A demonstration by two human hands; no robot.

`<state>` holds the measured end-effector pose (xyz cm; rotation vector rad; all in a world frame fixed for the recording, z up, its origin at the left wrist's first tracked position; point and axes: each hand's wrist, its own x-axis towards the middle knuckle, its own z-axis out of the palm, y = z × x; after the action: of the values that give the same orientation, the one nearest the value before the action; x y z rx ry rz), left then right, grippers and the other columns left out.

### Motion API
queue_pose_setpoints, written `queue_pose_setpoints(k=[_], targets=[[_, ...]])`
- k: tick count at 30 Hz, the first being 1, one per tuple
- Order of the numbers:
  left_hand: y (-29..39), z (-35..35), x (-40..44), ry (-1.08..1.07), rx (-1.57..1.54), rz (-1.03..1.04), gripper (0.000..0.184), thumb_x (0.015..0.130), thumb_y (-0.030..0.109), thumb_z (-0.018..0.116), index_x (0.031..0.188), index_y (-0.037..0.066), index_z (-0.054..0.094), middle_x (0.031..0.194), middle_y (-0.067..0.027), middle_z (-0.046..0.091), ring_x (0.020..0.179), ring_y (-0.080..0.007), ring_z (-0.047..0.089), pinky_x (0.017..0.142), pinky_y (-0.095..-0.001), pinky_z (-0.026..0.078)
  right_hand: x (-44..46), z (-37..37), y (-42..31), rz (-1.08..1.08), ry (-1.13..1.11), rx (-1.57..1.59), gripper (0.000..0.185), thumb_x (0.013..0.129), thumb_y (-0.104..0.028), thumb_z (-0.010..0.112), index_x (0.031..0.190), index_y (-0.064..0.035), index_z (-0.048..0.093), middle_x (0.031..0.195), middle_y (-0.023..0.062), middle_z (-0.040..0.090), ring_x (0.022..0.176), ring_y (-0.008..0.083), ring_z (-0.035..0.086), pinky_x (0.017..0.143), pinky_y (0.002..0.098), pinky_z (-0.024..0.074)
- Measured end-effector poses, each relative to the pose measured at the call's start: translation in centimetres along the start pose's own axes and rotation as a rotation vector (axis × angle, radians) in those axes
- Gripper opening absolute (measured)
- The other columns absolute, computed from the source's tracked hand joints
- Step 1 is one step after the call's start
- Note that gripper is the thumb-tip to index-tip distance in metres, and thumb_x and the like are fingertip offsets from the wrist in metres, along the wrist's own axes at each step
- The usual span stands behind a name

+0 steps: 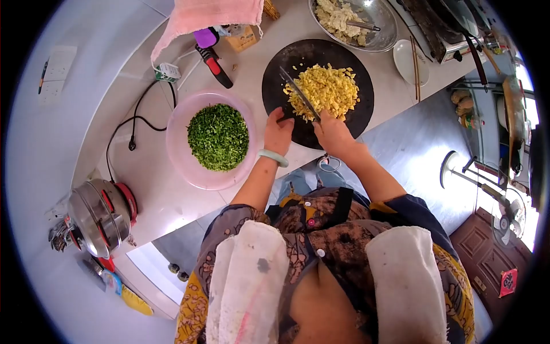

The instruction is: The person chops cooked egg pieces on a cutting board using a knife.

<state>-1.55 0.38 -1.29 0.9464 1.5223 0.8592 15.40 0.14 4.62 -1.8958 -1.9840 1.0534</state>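
Observation:
A round black cutting board carries a heap of chopped scrambled egg. My right hand is closed around the handle of a knife, whose blade lies along the heap's left side and points up and left. At the board's lower left rim, my left hand grips the edge with its fingers bent; part of them is hidden. Left of the board stands a pink bowl of finely chopped greens, close to my left forearm.
A metal bowl with pale dough-like food stands behind the board. Right of it lie a white dish and chopsticks. A red-and-black handled tool, a cable and a round metal appliance are on the left.

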Motion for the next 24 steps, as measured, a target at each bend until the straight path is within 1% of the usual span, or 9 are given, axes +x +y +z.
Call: queue_pose_setpoints(k=[2, 5, 6, 9, 15, 18, 21, 24], targets=[[0.7, -0.3, 0.8, 0.002, 0.062, 0.036, 0.052, 0.082, 0.014, 0.063, 0.127, -0.004, 0.044, 0.121, -0.0175, 0.054, 0.094, -0.0180, 0.058, 0.083, -0.0283, 0.047, 0.2, 1.1, 0.5, 0.018, -0.038, -0.046, 0.024, 0.089, -0.018, 0.049, 0.094, 0.0047, 0.043, 0.071, 0.0277, 0.060, 0.072, 0.0452, 0.059, 0.067, 0.0510, 0.0469], [2.2, -0.7, 1.5, -0.026, 0.148, 0.014, 0.056, 0.082, 0.016, 0.063, 0.129, -0.005, 0.042, 0.122, -0.0188, 0.054, 0.093, -0.0188, 0.059, 0.083, -0.0286, 0.047, 0.2, 1.5, 1.0, 0.015, -0.045, -0.059, 0.025, 0.089, -0.019, 0.050, 0.094, 0.0049, 0.043, 0.072, 0.0281, 0.059, 0.073, 0.0450, 0.059, 0.068, 0.0511, 0.0468], [1.9, -0.7, 1.7, -0.017, 0.122, 0.020, 0.054, 0.082, 0.016, 0.062, 0.128, -0.006, 0.043, 0.120, -0.0216, 0.054, 0.096, -0.0234, 0.061, 0.083, -0.0306, 0.047, 0.5, 1.1, 0.8, 0.003, -0.032, -0.059, 0.025, 0.089, -0.019, 0.050, 0.093, 0.0049, 0.044, 0.072, 0.0283, 0.059, 0.073, 0.0450, 0.059, 0.068, 0.0511, 0.0468], [0.7, -1.1, 1.7, -0.045, 0.078, -0.059, 0.055, 0.081, 0.017, 0.062, 0.128, -0.006, 0.044, 0.122, -0.0221, 0.053, 0.097, -0.0240, 0.061, 0.083, -0.0309, 0.047, 0.0, 0.1, -0.2, 0.047, -0.061, -0.041, 0.025, 0.089, -0.020, 0.050, 0.092, 0.0047, 0.044, 0.072, 0.0285, 0.059, 0.075, 0.0451, 0.059, 0.069, 0.0513, 0.0465], [-1.8, -1.3, 0.8, -0.025, 0.076, -0.072, 0.056, 0.081, 0.017, 0.063, 0.129, -0.005, 0.043, 0.122, -0.0224, 0.053, 0.099, -0.0251, 0.060, 0.086, -0.0318, 0.046, 0.1, 0.2, -1.6, 0.015, -0.053, -0.026, 0.026, 0.090, -0.021, 0.050, 0.091, 0.0043, 0.045, 0.072, 0.0281, 0.059, 0.075, 0.0453, 0.059, 0.069, 0.0511, 0.0462], [-1.8, -1.5, 0.6, -0.048, 0.093, -0.048, 0.057, 0.082, 0.014, 0.063, 0.132, -0.004, 0.040, 0.120, -0.0142, 0.051, 0.082, -0.0160, 0.056, 0.074, -0.0268, 0.047, 0.6, 1.4, -1.2, 0.068, -0.093, -0.081, 0.026, 0.090, -0.022, 0.050, 0.096, 0.0031, 0.046, 0.076, 0.0256, 0.061, 0.076, 0.0416, 0.062, 0.069, 0.0483, 0.0494], [-1.9, -1.7, 0.5, -0.062, 0.062, -0.046, 0.056, 0.081, 0.017, 0.063, 0.129, -0.005, 0.043, 0.122, -0.0229, 0.053, 0.100, -0.0248, 0.060, 0.087, -0.0314, 0.046, 0.5, 1.7, -1.3, 0.063, -0.082, -0.082, 0.027, 0.090, -0.022, 0.049, 0.097, 0.0031, 0.045, 0.076, 0.0261, 0.061, 0.077, 0.0419, 0.062, 0.069, 0.0485, 0.0491], [-1.5, -1.7, 0.3, -0.064, 0.054, -0.050, 0.057, 0.082, 0.016, 0.063, 0.130, -0.005, 0.041, 0.124, -0.0219, 0.052, 0.102, -0.0237, 0.058, 0.087, -0.0308, 0.046, 0.4, 1.4, -1.0, 0.079, -0.062, -0.050, 0.026, 0.090, -0.022, 0.049, 0.097, 0.0029, 0.045, 0.077, 0.0265, 0.061, 0.077, 0.0426, 0.061, 0.069, 0.0488, 0.0488]])
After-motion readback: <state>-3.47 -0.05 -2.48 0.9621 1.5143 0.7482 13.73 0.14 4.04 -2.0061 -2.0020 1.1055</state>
